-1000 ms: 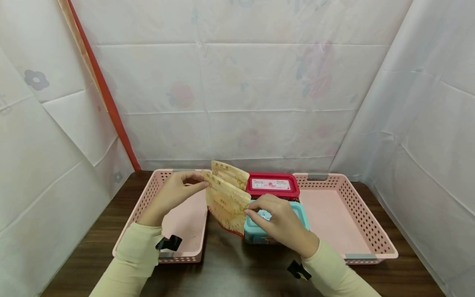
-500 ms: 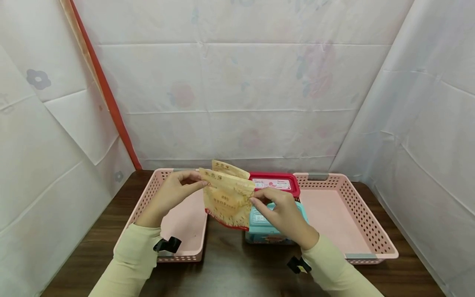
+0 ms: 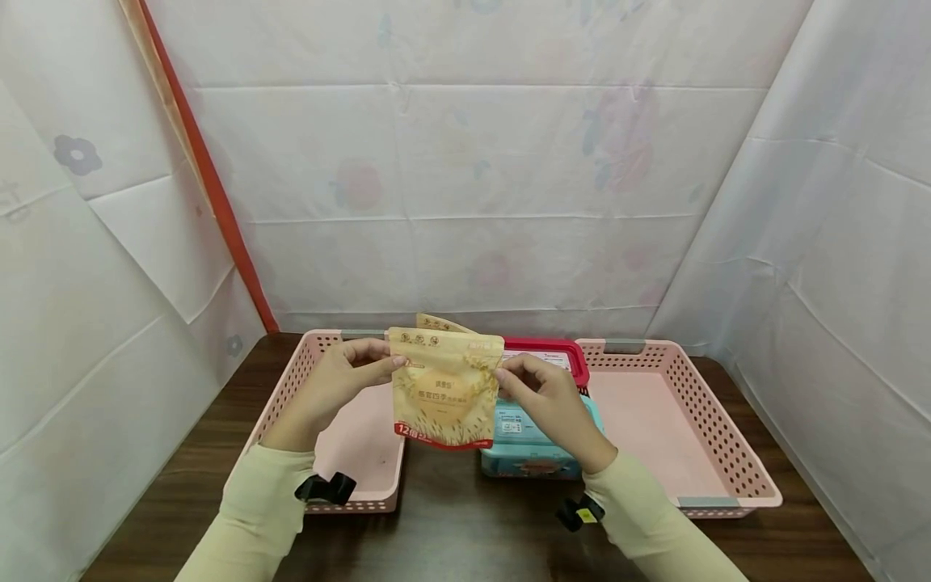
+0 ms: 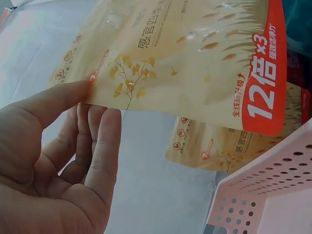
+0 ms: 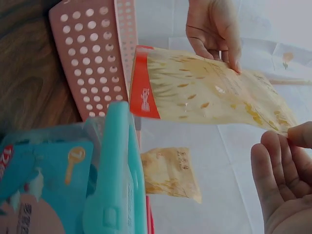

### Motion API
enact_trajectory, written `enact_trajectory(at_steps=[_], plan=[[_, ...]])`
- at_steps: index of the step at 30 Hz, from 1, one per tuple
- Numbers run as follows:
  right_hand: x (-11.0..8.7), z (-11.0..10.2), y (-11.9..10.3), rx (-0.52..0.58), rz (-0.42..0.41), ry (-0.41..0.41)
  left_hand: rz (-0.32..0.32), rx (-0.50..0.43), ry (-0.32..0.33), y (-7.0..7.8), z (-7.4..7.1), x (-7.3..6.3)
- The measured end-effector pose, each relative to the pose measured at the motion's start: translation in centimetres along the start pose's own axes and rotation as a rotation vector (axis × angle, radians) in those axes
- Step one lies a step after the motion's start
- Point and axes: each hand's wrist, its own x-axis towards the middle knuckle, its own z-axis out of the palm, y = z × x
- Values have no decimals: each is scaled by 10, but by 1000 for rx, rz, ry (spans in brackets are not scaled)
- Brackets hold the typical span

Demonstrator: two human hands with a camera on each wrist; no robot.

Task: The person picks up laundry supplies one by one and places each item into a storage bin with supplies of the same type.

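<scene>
Between both hands hangs a beige pouch [image 3: 445,390] with a red band along its bottom, its printed front turned to the head camera. My left hand [image 3: 355,378] pinches its left edge between thumb and fingers. On the opposite edge, my right hand [image 3: 547,396] pinches it the same way. Behind it stands a second beige pouch [image 4: 204,148], mostly hidden in the head view. A teal-lidded box [image 3: 534,440] sits below my right hand. The red-lidded box [image 3: 575,356] behind that is partly covered by the held pouch.
To the left lies a pink perforated basket [image 3: 396,477], under my left forearm. Another pink basket [image 3: 727,436] stands at the right, beyond the boxes. Both rest on a dark wooden table [image 3: 451,525]. White sheeting [image 3: 465,202] encloses the back and sides.
The held pouch has turned from slanted to facing the head camera, its right side rising. My right hand has moved up and slightly right with it. My left hand stays nearly in place.
</scene>
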Motion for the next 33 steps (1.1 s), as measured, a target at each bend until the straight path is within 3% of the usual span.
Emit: enact_trajectory(at_steps=[17,26,33], plan=[[11,8,6,227,187,8,-19,-44,18,-5,0,-4],[18,20,4,356,217,32,-12,-25,68,-4,-9,-7],[27,37,3,394,218,47,-22,0,106,-2,-22,-13]])
